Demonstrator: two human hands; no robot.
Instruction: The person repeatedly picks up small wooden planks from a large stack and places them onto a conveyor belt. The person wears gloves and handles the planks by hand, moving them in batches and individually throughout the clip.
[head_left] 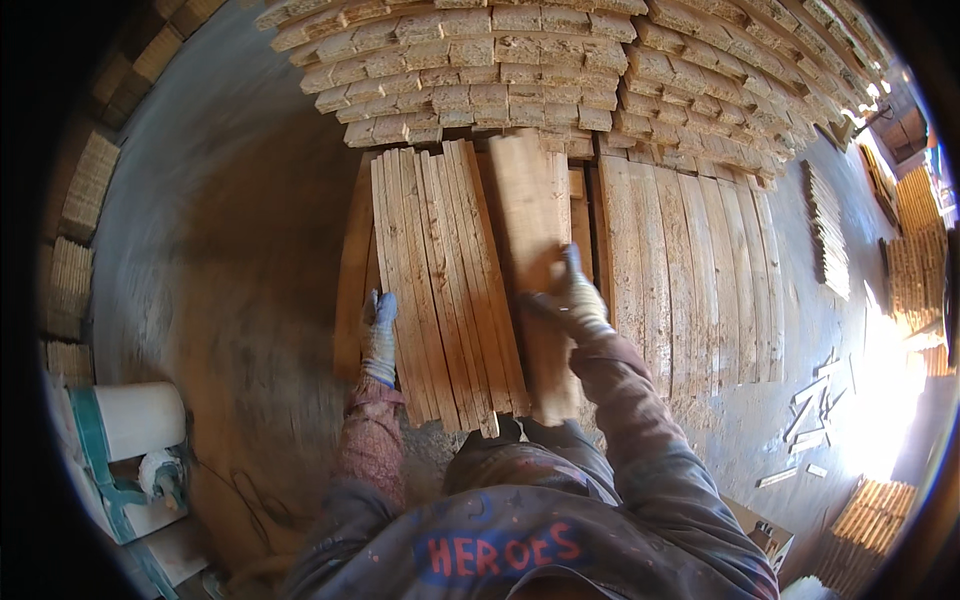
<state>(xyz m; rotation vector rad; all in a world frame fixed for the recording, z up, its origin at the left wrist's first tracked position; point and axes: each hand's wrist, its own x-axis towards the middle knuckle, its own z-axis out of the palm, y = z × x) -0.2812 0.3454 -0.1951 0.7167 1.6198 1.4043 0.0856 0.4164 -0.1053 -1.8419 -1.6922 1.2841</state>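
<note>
A row of narrow wooden boards (440, 290) stands on edge, packed side by side, in front of my body. My left hand (378, 340), in a pale work glove, lies along the left side of this row with its fingers stretched forward. To the right of the row is a wider wooden board (528, 205), tilted and smeared by motion. My gloved right hand (582, 308) grips that board at its right edge, thumb over its face; the fingers beneath are partly hidden. Another board (355, 290) shows under the row at the left.
Tall stacked boards (480, 75) rise at the far side. On the right lies a flat layer of boards (690, 270), with wood offcuts (815, 410) scattered on the floor beyond. A white and teal machine (135, 430) stands at the near left, beside a dark cable (255, 505).
</note>
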